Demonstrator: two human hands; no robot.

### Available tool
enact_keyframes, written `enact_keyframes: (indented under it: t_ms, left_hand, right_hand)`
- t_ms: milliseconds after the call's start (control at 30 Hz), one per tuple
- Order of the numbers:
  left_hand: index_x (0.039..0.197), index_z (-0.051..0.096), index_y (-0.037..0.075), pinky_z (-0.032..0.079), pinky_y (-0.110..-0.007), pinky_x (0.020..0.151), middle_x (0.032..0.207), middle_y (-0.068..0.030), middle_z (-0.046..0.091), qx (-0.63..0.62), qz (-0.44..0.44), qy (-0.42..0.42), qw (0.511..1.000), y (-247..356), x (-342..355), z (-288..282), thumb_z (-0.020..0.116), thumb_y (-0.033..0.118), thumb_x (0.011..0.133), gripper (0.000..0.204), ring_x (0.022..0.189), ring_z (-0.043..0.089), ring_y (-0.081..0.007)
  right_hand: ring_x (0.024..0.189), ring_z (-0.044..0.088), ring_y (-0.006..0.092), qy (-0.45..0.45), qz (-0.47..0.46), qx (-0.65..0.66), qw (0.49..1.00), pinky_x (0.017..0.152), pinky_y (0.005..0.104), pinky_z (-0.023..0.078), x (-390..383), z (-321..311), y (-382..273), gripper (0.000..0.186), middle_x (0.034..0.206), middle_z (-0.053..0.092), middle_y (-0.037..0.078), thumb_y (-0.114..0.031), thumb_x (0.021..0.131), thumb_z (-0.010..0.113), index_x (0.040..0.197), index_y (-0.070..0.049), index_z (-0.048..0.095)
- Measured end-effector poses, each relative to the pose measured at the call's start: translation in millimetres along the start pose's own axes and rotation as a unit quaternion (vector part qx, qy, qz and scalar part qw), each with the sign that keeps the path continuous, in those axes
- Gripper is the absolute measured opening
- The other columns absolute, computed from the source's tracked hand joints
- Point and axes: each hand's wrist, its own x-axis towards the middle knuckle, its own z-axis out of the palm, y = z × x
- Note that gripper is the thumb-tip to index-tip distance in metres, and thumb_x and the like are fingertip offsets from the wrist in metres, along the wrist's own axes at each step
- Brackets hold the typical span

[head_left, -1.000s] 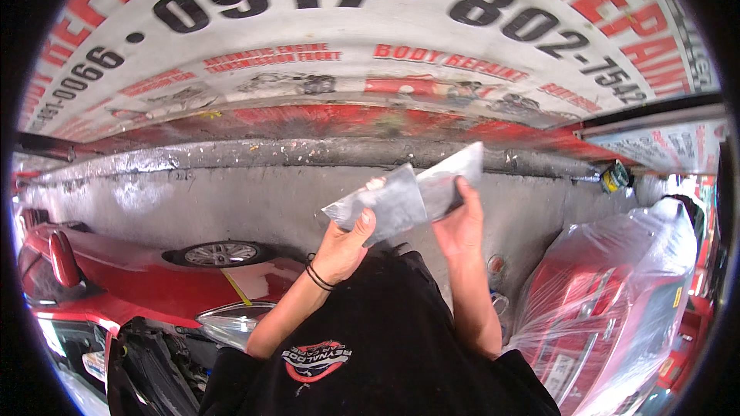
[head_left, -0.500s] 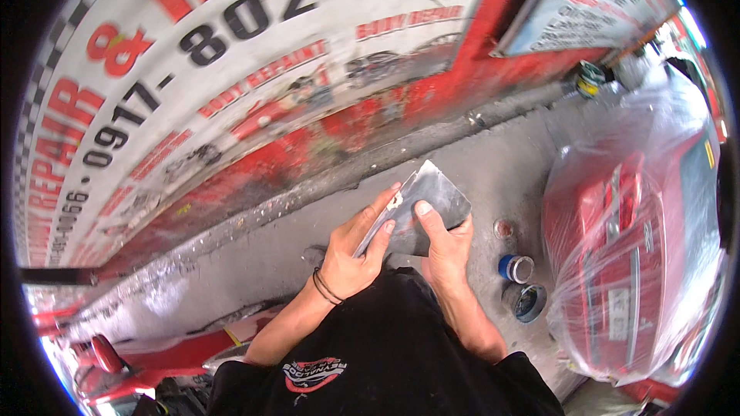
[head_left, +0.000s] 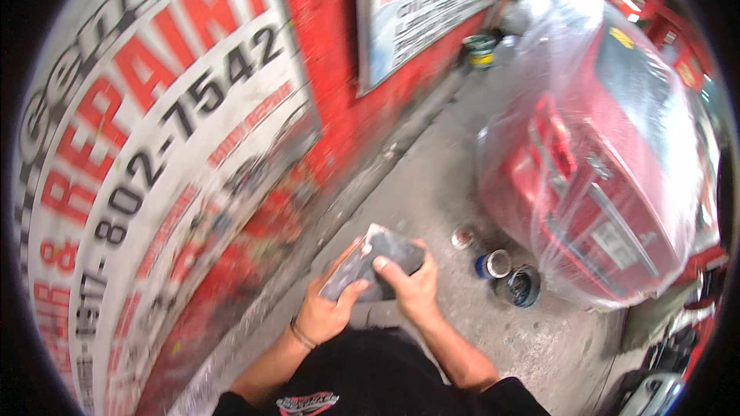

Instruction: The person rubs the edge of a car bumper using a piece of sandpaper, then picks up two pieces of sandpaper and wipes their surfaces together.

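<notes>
Between my two hands is a dark grey folded sheet (head_left: pixel 354 270) that looks like sandpaper, with a pale, worn corner at its far end. My left hand (head_left: pixel 327 311) is closed on its left side, thumb on the near face and fingers mostly hidden behind. On the right, my right hand (head_left: pixel 414 283) pinches the sheet with its thumb pressed flat on the face and its fingers curled round the right edge. The sheet is held tilted in front of my dark shirt, above the concrete floor.
A red car (head_left: pixel 593 185) under clear plastic film stands on the right. On the floor beside it are a blue can (head_left: pixel 493 264), a dark open tin (head_left: pixel 518 287) and a small round lid-like thing (head_left: pixel 462 238). A red wall (head_left: pixel 327 69) with printed signs runs along the left.
My view has turned to the right, so the car and cans appear farther left. Both hands still hold the sheet, which now appears lower in view.
</notes>
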Motion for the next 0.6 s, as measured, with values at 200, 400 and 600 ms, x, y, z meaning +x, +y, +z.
enact_keyframes:
  t_ms: [200,400,600]
  left_hand:
    - [0.15,0.049,-0.004,0.043,-0.038,0.115,0.153,-0.0241,0.055,-0.055,-0.094,-0.231,0.967,-39,55,-17,0.068,0.012,0.102,0.054,0.141,0.055,-0.0291]
    - [0.158,0.034,-0.005,0.039,-0.038,0.117,0.162,-0.0201,0.043,-0.106,-0.085,-0.424,0.895,-94,125,-49,0.07,0.025,0.104,0.072,0.142,0.049,-0.0247]
    - [0.161,0.036,-0.001,0.038,-0.041,0.119,0.161,-0.0125,0.046,-0.508,-0.209,-0.391,0.738,-147,127,-37,0.063,0.041,0.107,0.074,0.148,0.043,-0.0263]
  right_hand:
    - [0.08,0.062,0.0073,0.019,-0.076,-0.098,0.992,0.072,0.0281,0.053,17,6,0,0.032,0.087,0.069,0.001,-0.02,0.09,0.085,0.107,-0.002,0.066]
    - [0.077,0.066,0.009,-0.017,-0.087,-0.216,0.972,0.067,0.0293,0.055,51,36,-26,0.034,0.082,0.07,0.004,-0.019,0.087,0.086,0.107,-0.002,0.066]
    - [0.092,0.066,0.0113,0.082,-0.007,-0.051,0.995,0.085,0.0305,0.054,84,43,6,0.042,0.1,0.071,0.004,-0.021,0.086,0.087,0.117,-0.001,0.066]
